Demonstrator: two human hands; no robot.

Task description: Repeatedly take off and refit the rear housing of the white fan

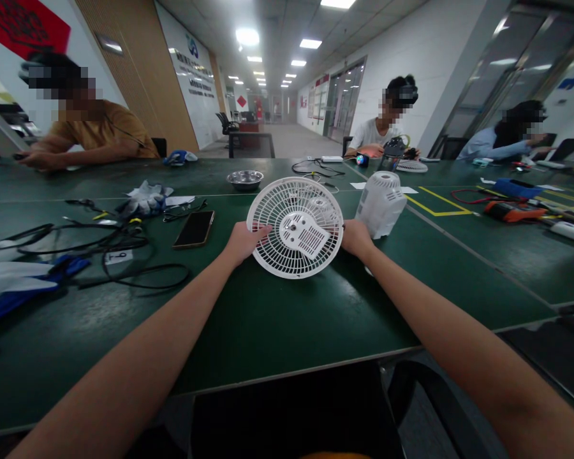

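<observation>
A round white fan grille (287, 264) is held up above the green table, its slotted centre plate facing me. My left hand (243, 243) grips its left rim, the thumb lying over the ribs and the other fingers behind. At the opposite rim is my right hand (356, 238), closed on the edge; its fingers are mostly hidden behind the grille. Just beyond my right hand a white plastic fan housing (381, 203) with a slotted top stands on the table. Part of a small white thing shows under my right wrist, too covered to name.
Left of the grille lie a phone (194, 229), tangled black cables (119, 280) and grey gloves (146, 199). A metal bowl (245, 180) sits behind it. To the right are yellow tape marks (440, 213) and an orange-black tool (514, 211). Several people sit across the table.
</observation>
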